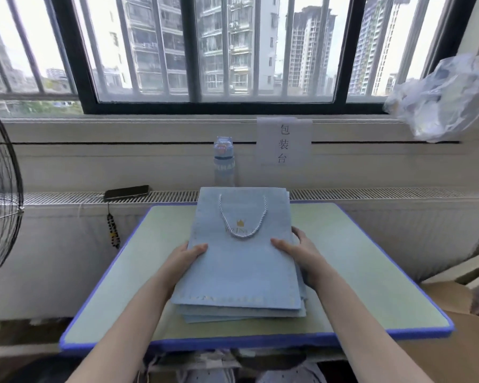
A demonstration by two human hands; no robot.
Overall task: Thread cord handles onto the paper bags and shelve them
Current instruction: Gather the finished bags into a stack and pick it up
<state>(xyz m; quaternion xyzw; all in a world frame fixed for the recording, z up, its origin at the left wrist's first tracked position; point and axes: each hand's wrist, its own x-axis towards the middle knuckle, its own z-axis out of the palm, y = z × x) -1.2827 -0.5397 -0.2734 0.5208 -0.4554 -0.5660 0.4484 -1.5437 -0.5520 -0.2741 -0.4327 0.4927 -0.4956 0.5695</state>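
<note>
Since the left hand (187, 258) and right hand (302, 254) both have their fingers (297, 232) wrapped round the stack of bags (238, 280) mid-tabletop (116, 286), I'd square the edges, then lift level so the cord handle (242, 217) further back doesn't snag.

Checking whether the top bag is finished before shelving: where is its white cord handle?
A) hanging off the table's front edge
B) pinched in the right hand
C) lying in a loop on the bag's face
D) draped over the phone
C: the white cord handle lies in a loop on the face of the top paper bag, while the left hand and right hand grip the sides of the stack.
</note>
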